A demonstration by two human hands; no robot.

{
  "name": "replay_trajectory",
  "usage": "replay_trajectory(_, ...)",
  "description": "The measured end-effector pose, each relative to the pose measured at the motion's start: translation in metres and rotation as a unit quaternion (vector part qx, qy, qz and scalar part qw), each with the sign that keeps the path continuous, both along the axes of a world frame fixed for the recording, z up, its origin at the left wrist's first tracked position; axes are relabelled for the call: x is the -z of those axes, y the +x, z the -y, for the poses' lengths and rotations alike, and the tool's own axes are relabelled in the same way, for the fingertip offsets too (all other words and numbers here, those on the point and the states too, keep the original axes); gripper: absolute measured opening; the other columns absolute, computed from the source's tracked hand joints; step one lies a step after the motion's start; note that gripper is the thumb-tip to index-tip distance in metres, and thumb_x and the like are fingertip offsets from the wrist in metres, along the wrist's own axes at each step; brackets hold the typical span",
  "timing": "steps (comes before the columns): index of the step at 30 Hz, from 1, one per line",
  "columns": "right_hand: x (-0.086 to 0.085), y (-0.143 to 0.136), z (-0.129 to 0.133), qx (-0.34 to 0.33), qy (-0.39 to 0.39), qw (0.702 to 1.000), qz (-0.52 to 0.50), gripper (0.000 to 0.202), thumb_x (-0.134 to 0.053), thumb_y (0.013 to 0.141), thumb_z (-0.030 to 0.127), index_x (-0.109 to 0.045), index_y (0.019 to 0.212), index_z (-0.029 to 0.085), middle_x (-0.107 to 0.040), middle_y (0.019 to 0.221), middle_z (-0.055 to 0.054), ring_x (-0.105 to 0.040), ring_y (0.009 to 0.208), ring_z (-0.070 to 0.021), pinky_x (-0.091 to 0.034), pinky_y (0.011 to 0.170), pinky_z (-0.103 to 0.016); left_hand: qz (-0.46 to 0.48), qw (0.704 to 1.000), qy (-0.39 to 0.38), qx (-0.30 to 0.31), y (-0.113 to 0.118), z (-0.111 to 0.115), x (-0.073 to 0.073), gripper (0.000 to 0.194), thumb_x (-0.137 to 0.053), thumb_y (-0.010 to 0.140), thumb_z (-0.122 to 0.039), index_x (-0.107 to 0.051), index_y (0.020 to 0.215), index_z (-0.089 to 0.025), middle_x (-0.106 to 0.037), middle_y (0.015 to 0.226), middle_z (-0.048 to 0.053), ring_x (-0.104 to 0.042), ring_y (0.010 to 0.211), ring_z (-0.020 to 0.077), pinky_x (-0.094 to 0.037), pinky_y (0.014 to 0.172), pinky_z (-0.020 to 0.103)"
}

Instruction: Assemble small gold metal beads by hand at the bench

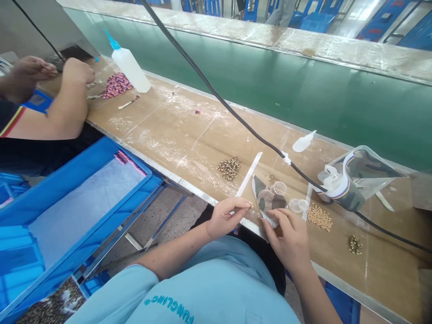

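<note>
At the table's near edge, my left hand (231,215) is closed in a pinch, thumb against forefinger, on something too small to make out. My right hand (289,231) also pinches, and a thin dark sliver seems to stick out from its fingertips toward the left hand. Just beyond the fingers lies a camouflage-patterned piece (265,196) with a pale edge. Resting at its far right side is a small clear round cup (279,188). Further left sits a pile of small brass-and-dark rings (228,168).
Right of my hands are clear lids (298,205), tan beads (320,217), a smaller ring pile (354,244) and a camouflage-trimmed clear pouch (351,180). A black cable (209,85) crosses the view. A co-worker's hands (76,72) are at upper left, near a glue bottle (131,69). A blue tray (84,198) stands left.
</note>
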State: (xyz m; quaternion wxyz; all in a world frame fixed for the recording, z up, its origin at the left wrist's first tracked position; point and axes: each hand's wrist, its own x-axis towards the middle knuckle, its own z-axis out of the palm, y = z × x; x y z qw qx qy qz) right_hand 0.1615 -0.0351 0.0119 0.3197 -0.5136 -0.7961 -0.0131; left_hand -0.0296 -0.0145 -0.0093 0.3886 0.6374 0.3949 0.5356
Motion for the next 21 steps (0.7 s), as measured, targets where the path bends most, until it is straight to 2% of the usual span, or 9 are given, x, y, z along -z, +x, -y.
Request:
replay_trajectory(7,0.002,-0.018,-0.017,0.022,0.022,0.998,0.055,0.021,-0.059,0.084,0.026,-0.059,0.102,0.015,-0.064,0.095,-0.009,-0.057,0.084,-0.02,-0.044,0.076,-0.032,-0.082,0.995,0.03,-0.039,-0.012,-0.018,-0.007,0.009,-0.055,0.085,-0.018,-0.064,0.085,-0.018,-0.072,0.087,0.007,-0.068,0.083,0.0144,-0.055,0.077,0.026)
replay_trajectory(12,0.005,-0.021,-0.022,0.014,0.042,0.997,0.069,0.018,-0.054,0.086,0.017,-0.061,0.101,0.013,-0.067,0.086,-0.007,-0.057,0.076,-0.0171,-0.045,0.074,-0.029,-0.103,0.993,0.051,-0.033,-0.011,-0.021,-0.004,0.01,-0.053,0.084,-0.014,-0.063,0.084,-0.017,-0.072,0.086,0.006,-0.068,0.082,0.0137,-0.054,0.077,0.025)
replay_trajectory(16,0.008,-0.019,-0.02,0.015,0.044,0.998,0.042,0.018,-0.049,0.088,0.013,-0.062,0.101,0.015,-0.068,0.085,-0.004,-0.059,0.076,-0.0149,-0.045,0.074,-0.027,-0.112,0.991,0.061,-0.033,-0.01,-0.021,-0.002,0.01,-0.053,0.083,-0.012,-0.062,0.083,-0.017,-0.072,0.085,0.005,-0.068,0.081,0.0133,-0.054,0.077,0.024)
replay_trajectory(21,0.011,-0.012,-0.018,0.027,-0.005,1.0,-0.014,0.019,-0.044,0.091,0.016,-0.061,0.1,0.019,-0.066,0.088,-0.003,-0.06,0.077,-0.0135,-0.047,0.072,-0.026,-0.119,0.991,0.057,-0.03,-0.009,-0.02,-0.003,0.01,-0.053,0.084,-0.013,-0.062,0.083,-0.017,-0.072,0.085,0.006,-0.068,0.082,0.0135,-0.054,0.077,0.024)
